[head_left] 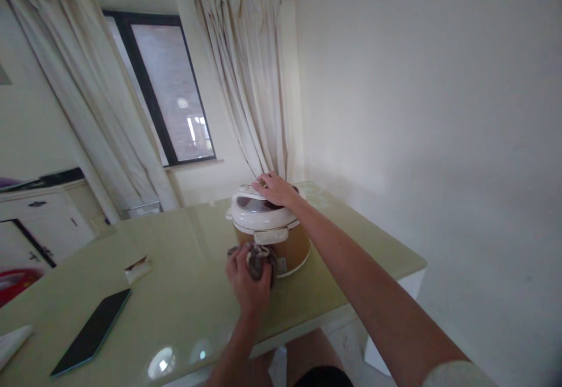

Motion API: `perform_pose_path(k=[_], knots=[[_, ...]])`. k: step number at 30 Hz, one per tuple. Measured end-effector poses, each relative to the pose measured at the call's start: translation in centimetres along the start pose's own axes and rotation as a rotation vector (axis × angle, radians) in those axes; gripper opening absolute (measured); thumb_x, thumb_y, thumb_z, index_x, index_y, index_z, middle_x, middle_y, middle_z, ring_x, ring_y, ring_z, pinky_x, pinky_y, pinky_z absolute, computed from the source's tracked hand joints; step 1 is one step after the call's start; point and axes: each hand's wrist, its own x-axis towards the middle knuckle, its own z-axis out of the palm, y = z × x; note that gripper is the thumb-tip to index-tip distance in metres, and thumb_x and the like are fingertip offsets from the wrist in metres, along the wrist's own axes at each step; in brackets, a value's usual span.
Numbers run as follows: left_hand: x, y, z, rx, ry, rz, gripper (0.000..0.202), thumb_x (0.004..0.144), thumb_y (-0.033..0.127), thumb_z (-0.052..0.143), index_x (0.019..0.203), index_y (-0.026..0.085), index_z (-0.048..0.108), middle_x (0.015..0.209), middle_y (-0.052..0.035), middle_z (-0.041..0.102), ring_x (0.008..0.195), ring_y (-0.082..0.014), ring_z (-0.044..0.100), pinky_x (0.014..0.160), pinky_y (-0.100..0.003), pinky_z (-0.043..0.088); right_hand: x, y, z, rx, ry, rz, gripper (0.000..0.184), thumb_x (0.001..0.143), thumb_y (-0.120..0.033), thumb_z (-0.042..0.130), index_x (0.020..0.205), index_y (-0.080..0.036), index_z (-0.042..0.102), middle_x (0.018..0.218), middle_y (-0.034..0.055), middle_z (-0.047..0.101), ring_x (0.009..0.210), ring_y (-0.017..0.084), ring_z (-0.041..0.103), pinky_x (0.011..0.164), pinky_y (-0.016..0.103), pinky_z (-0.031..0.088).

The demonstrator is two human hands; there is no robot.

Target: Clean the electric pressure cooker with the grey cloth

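Observation:
A rice cooker (292, 245) with a white lid and a tan body stands on the pale green table. My left hand (249, 281) is closed around a crumpled grey-brown cloth (253, 261), pressed against the lower front of the cooker's side. On top of the lid rests my right hand (277, 190), its fingers stretched over the far part and the handle area. The cooker's lid is down. A light-coloured front latch sticks out just above the cloth.
On the left of the glossy table (184, 305) lie a dark tablet (94, 329) and a small white packet (137, 269). A white item (13, 343) sits at the left edge. The wall (430, 129) runs along the right, with a curtain (246, 71) behind.

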Motion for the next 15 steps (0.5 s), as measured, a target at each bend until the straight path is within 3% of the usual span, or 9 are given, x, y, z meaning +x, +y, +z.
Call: perform_pose_path(k=[3,6,8,10,12,15], knots=[[-3.6,3.0,1.9,0.180,0.004,0.315,0.036,0.088,0.032,0.075,0.124,0.028,0.069,0.127,-0.0163,0.066,0.120,-0.0370,0.057,0.107,-0.062,0.042,0.0,0.4,0.3,0.017,0.004,-0.025,0.047,0.106,-0.064,0.049,0.130,-0.027,0.066,0.139,0.0114,0.061,0.122,0.027,0.066,0.109,0.041,0.047],[-4.4,4.6,4.0,0.228,-0.083,0.684,0.027,0.094,0.031,0.072,0.121,0.031,0.072,0.120,-0.0109,0.073,0.115,-0.0320,0.059,0.110,-0.063,0.035,0.0,0.8,0.5,0.039,0.008,-0.040,0.048,0.106,-0.064,0.050,0.132,-0.027,0.066,0.141,0.0108,0.062,0.125,0.027,0.065,0.110,0.040,0.047],[-3.7,5.4,5.3,0.235,-0.232,0.971,0.018,0.098,0.029,0.067,0.115,0.029,0.073,0.116,-0.0084,0.075,0.113,-0.0280,0.060,0.110,-0.060,0.037,0.0,0.9,0.4,0.048,0.006,-0.045,0.049,0.105,-0.064,0.050,0.133,-0.027,0.066,0.142,0.0110,0.061,0.126,0.027,0.065,0.111,0.040,0.046],[-2.4,6.3,6.3,0.225,-0.454,1.219,0.014,0.102,0.028,0.062,0.109,0.026,0.073,0.114,-0.0076,0.075,0.112,-0.0260,0.062,0.107,-0.056,0.042,0.0,1.0,0.3,0.062,-0.001,-0.048,0.050,0.105,-0.064,0.051,0.135,-0.026,0.065,0.144,0.0113,0.061,0.126,0.027,0.065,0.112,0.040,0.046],[-1.1,7.1,6.6,0.185,-0.654,1.354,0.015,0.103,0.028,0.059,0.109,0.024,0.073,0.114,-0.0077,0.076,0.112,-0.0258,0.063,0.105,-0.055,0.047,-0.1,1.1,0.2,0.085,-0.008,-0.052,0.051,0.105,-0.063,0.051,0.136,-0.026,0.065,0.145,0.0112,0.061,0.127,0.026,0.065,0.113,0.040,0.045],[0.4,6.8,5.4,0.092,-0.797,1.342,0.020,0.104,0.024,0.058,0.117,0.029,0.072,0.117,-0.0056,0.077,0.117,-0.0248,0.066,0.109,-0.055,0.050,-0.1,1.1,0.1,0.118,-0.013,-0.056,0.050,0.105,-0.062,0.052,0.137,-0.026,0.065,0.145,0.0102,0.061,0.127,0.024,0.064,0.114,0.038,0.044]])
